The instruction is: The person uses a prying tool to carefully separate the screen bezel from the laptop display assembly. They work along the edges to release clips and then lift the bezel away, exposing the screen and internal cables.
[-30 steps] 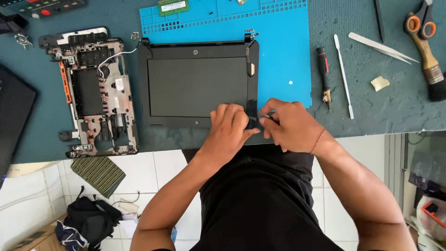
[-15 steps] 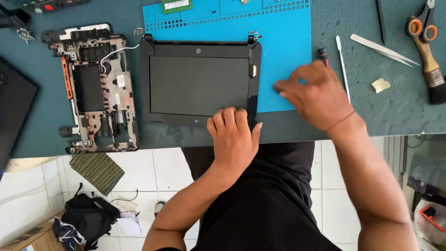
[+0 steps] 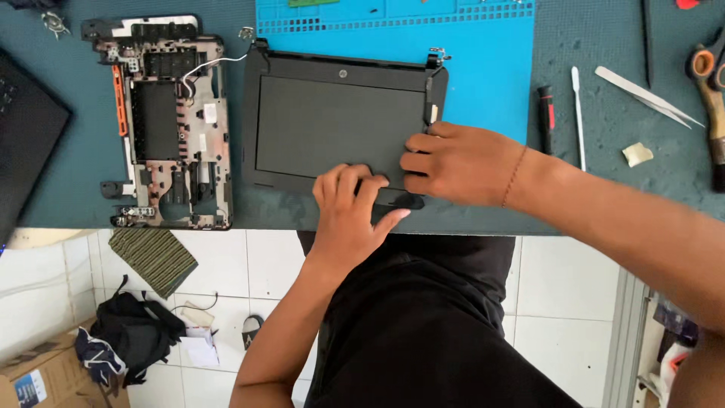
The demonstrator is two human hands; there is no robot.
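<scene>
A black laptop screen assembly lies flat, partly on a blue work mat. My left hand presses its fingertips on the near bezel of the screen. My right hand rests on the screen's near right corner, fingers curled against the bezel edge. Neither hand holds a tool. A black and red screwdriver lies on the green table just right of my right hand.
A stripped laptop base sits to the left. A white spudger, tweezers, scissors and a small cream scrap lie at the right. A black slab is at the far left. Bags and boxes lie on the tiled floor.
My right hand set the screwdriver down on the table to the right and came back to the screen's near right corner. My left hand stayed on the near bezel.
</scene>
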